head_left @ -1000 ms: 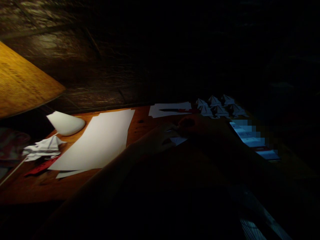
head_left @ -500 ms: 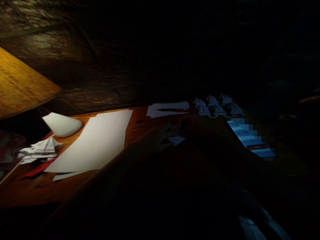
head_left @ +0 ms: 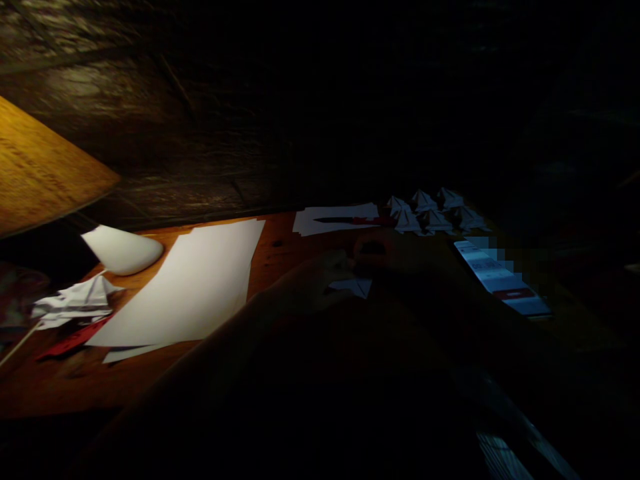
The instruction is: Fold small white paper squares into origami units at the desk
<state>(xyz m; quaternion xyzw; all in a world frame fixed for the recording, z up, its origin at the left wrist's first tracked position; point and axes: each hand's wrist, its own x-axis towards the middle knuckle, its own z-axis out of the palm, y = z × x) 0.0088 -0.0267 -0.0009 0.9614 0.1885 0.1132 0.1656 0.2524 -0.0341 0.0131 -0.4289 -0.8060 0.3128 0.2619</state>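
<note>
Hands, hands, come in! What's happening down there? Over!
Left hand at small white paper. Right hand close by, curled. Grips too dark to tell. Red-handled knife beyond, on white sheets.

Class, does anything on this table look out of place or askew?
The large paper sheets are stacked askew, a lower one jutting out. Some folded paper lies at the left, apart from the neat rows of folded pieces.
</note>
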